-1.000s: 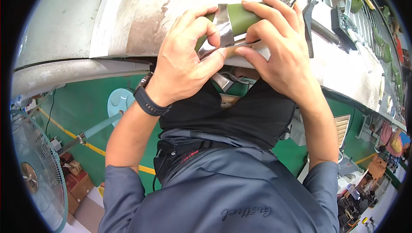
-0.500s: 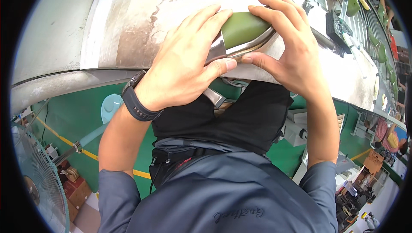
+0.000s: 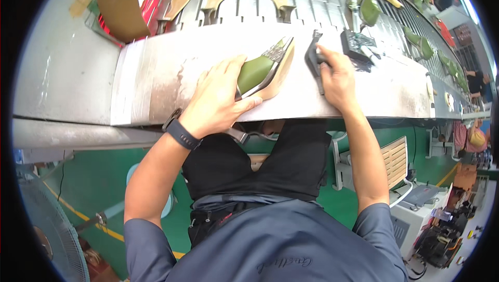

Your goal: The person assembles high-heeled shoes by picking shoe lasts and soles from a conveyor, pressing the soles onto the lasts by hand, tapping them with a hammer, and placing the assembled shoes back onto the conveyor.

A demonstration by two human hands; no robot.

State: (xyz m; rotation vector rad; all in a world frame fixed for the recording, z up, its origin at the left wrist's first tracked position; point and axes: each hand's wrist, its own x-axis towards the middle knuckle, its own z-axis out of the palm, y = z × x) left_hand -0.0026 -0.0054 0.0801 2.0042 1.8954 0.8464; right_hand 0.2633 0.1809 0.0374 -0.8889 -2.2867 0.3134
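Green shoe (image 3: 254, 75) is gripped by the left hand (image 3: 218, 94), dark tool (image 3: 312, 57) by the right hand (image 3: 339, 78).

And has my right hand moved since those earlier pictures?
Yes. Judged against the black block on the bench, your right hand has moved right, away from the green shoe, closer to that block, to the dark tool.

Head-worn fisheye view, looking down, shirt (image 3: 254, 232) close beneath, workbench (image 3: 387, 92) beyond
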